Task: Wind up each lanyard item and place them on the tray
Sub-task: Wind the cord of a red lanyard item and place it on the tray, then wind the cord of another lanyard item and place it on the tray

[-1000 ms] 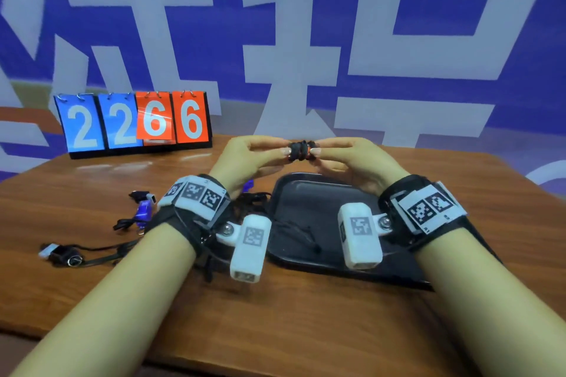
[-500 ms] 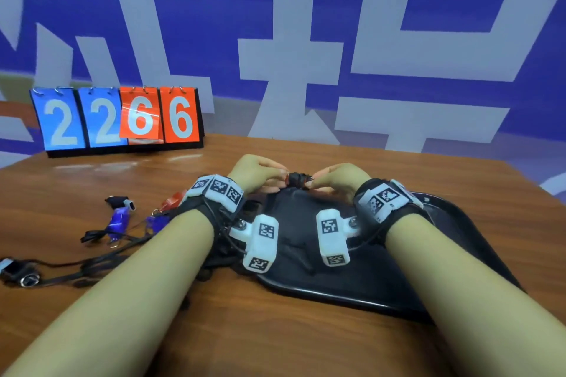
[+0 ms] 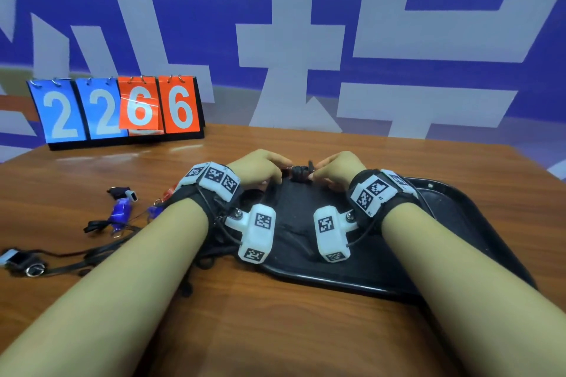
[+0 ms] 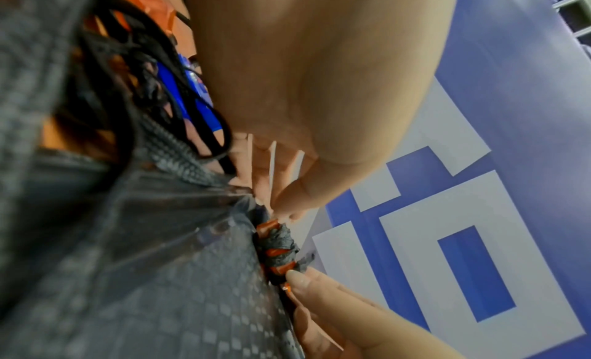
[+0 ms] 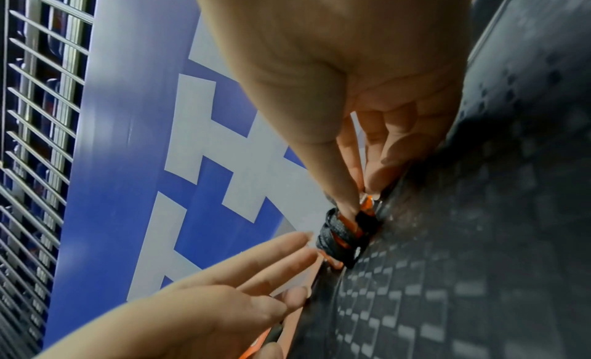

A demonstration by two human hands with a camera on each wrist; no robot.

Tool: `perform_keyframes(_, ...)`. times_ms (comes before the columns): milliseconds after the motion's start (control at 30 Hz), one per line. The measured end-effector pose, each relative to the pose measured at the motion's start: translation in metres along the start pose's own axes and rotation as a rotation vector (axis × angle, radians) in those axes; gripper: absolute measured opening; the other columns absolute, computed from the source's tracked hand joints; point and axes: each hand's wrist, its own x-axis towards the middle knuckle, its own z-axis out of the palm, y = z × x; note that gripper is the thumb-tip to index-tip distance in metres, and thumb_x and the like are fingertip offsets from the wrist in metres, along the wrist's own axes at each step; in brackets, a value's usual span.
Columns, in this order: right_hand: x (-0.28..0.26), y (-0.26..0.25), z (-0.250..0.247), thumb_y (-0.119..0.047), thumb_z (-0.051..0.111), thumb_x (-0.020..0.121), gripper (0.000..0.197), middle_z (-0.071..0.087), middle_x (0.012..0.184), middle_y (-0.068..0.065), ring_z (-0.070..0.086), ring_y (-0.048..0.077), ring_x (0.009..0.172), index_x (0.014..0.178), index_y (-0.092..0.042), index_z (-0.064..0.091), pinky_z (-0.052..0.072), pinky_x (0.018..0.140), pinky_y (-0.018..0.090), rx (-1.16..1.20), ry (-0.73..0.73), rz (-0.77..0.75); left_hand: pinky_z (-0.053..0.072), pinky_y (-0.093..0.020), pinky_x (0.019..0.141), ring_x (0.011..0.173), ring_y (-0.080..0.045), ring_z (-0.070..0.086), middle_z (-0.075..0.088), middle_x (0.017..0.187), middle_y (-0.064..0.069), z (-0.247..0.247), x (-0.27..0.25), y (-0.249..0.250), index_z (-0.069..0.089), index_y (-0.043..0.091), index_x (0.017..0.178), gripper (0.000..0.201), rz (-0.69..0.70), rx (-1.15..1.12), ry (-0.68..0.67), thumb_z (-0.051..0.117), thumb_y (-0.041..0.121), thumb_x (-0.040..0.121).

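A small orange item wound in black cord lies low at the far side of the black tray. My right hand pinches its right end: in the right wrist view the thumb presses on the wound item with fingers behind it. My left hand is at the left end with straight fingers, tips at or just off the cord. The left wrist view has the wound item between both hands' fingertips at the tray's edge.
Unwound lanyard items lie on the wooden table left of the tray: a blue one, a black one with a white tip, a red one and a black one, cords tangled. A 2266 flip scoreboard stands at the back left.
Both hands have come down from above the tray to its far side with the wound item between them. The left fingers have straightened off their pinch.
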Motion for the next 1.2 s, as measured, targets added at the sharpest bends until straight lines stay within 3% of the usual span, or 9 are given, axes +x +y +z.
perform_keyframes(67, -0.003, -0.004, 0.001, -0.007, 0.078, 0.079, 0.018, 0.064, 0.079, 0.007, 0.06, 0.021, 0.075, 0.07, -0.012, 0.063, 0.055, 0.079, 0.036, -0.057, 0.056, -0.031, 0.049, -0.029, 0.083, 0.09, -0.014, 0.058, 0.063, 0.129, 0.001, -0.002, -0.002, 0.0, 0.068, 0.016, 0.122, 0.048, 0.023, -0.01, 0.034, 0.05, -0.011, 0.087)
perform_keyframes(133, -0.009, -0.009, 0.001, -0.008, 0.08, 0.077, 0.018, 0.066, 0.083, 0.007, 0.061, 0.019, 0.077, 0.07, -0.013, 0.064, 0.054, 0.085, 0.037, -0.033, 0.066, -0.049, 0.047, -0.03, 0.091, 0.106, -0.015, 0.057, 0.063, 0.127, 0.0, -0.005, -0.007, 0.001, 0.069, 0.016, 0.117, 0.044, 0.054, -0.012, 0.088, 0.05, -0.01, 0.088)
perform_keyframes(267, -0.023, -0.019, 0.0, -0.011, 0.08, 0.077, 0.019, 0.067, 0.09, 0.004, 0.063, 0.019, 0.083, 0.079, -0.018, 0.063, 0.052, 0.07, 0.029, 0.028, 0.101, -0.088, 0.046, -0.028, 0.079, 0.097, -0.015, 0.058, 0.067, 0.12, -0.006, -0.014, -0.024, -0.001, 0.072, 0.014, 0.112, 0.041, 0.141, 0.014, 0.137, 0.051, -0.012, 0.087)
perform_keyframes(467, -0.055, -0.049, 0.012, -0.008, 0.074, 0.084, 0.025, 0.067, 0.093, 0.007, 0.062, 0.016, 0.077, 0.107, -0.009, 0.066, 0.046, 0.06, 0.021, 0.098, 0.031, -0.143, 0.052, -0.033, 0.089, 0.102, -0.017, 0.062, 0.069, 0.116, -0.005, -0.041, -0.068, -0.006, 0.073, 0.015, 0.107, 0.037, 0.189, 0.018, 0.194, 0.054, -0.01, 0.089)
perform_keyframes(600, -0.07, -0.066, 0.032, -0.009, 0.068, 0.088, 0.012, 0.066, 0.087, 0.004, 0.059, 0.012, 0.07, 0.1, -0.012, 0.066, 0.045, 0.057, 0.018, 0.112, -0.073, -0.16, 0.051, -0.02, 0.065, 0.081, -0.015, 0.061, 0.068, 0.108, -0.003, -0.062, -0.095, -0.014, 0.073, 0.01, 0.108, 0.036, 0.169, -0.007, 0.228, 0.051, -0.011, 0.089)
perform_keyframes(800, -0.073, -0.088, 0.075, -0.004, 0.061, 0.092, 0.008, 0.062, 0.081, 0.005, 0.055, 0.011, 0.066, 0.094, -0.007, 0.068, 0.042, 0.041, 0.014, 0.048, -0.194, -0.152, 0.051, -0.019, 0.075, 0.094, -0.01, 0.063, 0.067, 0.107, 0.004, -0.087, -0.117, -0.037, 0.072, 0.009, 0.109, 0.036, 0.15, -0.093, 0.282, 0.052, -0.012, 0.089)
perform_keyframes(933, -0.047, -0.097, 0.101, -0.004, 0.053, 0.09, 0.03, 0.066, 0.098, 0.015, 0.055, 0.021, 0.081, 0.115, 0.009, 0.064, 0.052, 0.067, 0.026, -0.243, -0.087, -0.197, 0.052, -0.014, 0.072, 0.102, -0.013, 0.064, 0.069, 0.111, -0.002, -0.098, -0.12, -0.051, 0.072, 0.009, 0.11, 0.035, 0.14, -0.147, 0.305, 0.051, -0.011, 0.09)
perform_keyframes(1033, -0.03, -0.097, 0.117, -0.012, 0.052, 0.095, 0.034, 0.064, 0.126, 0.016, 0.062, 0.029, 0.111, 0.125, 0.0, 0.063, 0.049, 0.097, 0.035, -0.473, -0.074, -0.203, 0.051, -0.01, 0.063, 0.097, -0.018, 0.063, 0.065, 0.123, -0.007, -0.104, -0.117, -0.062, 0.073, 0.008, 0.106, 0.033, 0.121, -0.195, 0.303, 0.051, -0.011, 0.09)
perform_keyframes(1200, -0.011, -0.097, 0.132, -0.018, 0.052, 0.098, 0.029, 0.067, 0.123, 0.012, 0.056, 0.024, 0.086, 0.119, -0.004, 0.068, 0.046, 0.078, 0.028, -0.855, -0.118, -0.218, 0.049, -0.009, 0.058, 0.093, -0.02, 0.062, 0.063, 0.127, -0.008, -0.107, -0.109, -0.072, 0.073, 0.011, 0.099, 0.032, 0.121, -0.196, 0.291, 0.052, -0.011, 0.089)
